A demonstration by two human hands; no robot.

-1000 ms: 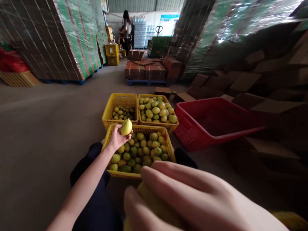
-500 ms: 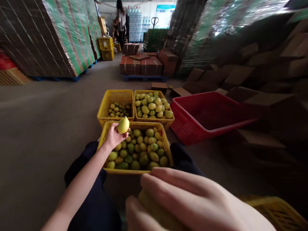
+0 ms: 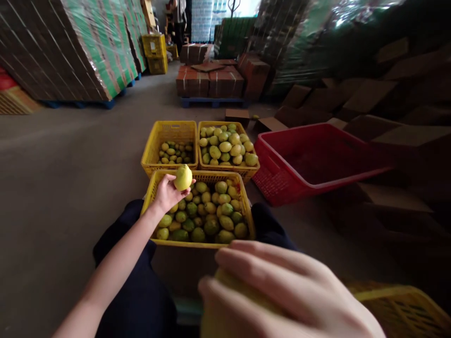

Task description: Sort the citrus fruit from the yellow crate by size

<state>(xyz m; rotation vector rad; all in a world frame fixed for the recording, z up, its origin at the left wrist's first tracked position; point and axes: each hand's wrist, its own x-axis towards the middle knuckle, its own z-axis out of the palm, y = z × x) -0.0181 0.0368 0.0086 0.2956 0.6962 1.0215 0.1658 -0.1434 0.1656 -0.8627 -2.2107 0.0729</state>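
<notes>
My left hand point(image 3: 167, 194) reaches out over the front yellow crate point(image 3: 202, 244), its fingers closed round a pale yellow lemon point(image 3: 183, 178). Beneath it, that crate holds many lemons point(image 3: 210, 208), from green to yellow. Close to the camera and blurred, my right hand point(image 3: 299, 287) is wrapped over a yellow-green lemon point(image 3: 225, 307), which it mostly covers. Behind the front crate stand two more yellow crates. The back left crate point(image 3: 150, 143) has small lemons low inside, while the back right crate point(image 3: 257, 165) is heaped with larger ones.
To the right lies a red crate point(image 3: 268, 176), with cardboard boxes point(image 3: 362, 101) piled beyond it. Another yellow crate point(image 3: 405, 300) is at the lower right. Wrapped pallet stacks point(image 3: 88, 51) rise on the left. A person point(image 3: 179, 21) stands far back near stacked boxes point(image 3: 211, 82).
The view has tilted down slightly, so the background sits higher. Both hands keep their hold on the lemons. My right hand has shifted a little to the right in view.
</notes>
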